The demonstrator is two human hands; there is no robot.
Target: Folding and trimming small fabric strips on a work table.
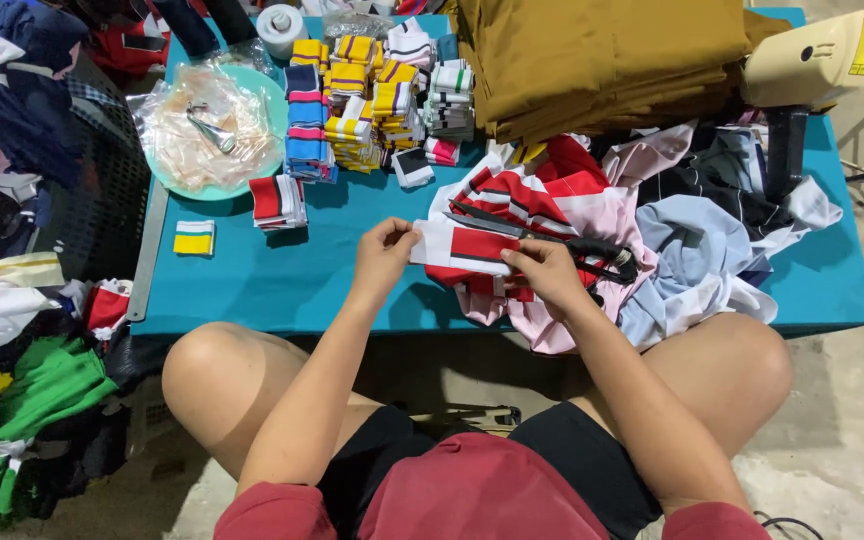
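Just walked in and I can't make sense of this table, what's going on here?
A person sits at a teal table, holding a red-and-white striped fabric strip between both hands: left hand on its left end, right hand on its right. Black scissors lie just behind the strip on a heap of cloth. Stacks of folded striped strips stand farther back, beside folded brown fabric and a plate with plastic wrap.

we wear a red short-sleeved top point(472, 495) | black shorts point(592, 465) | our forearms and knees stay bare
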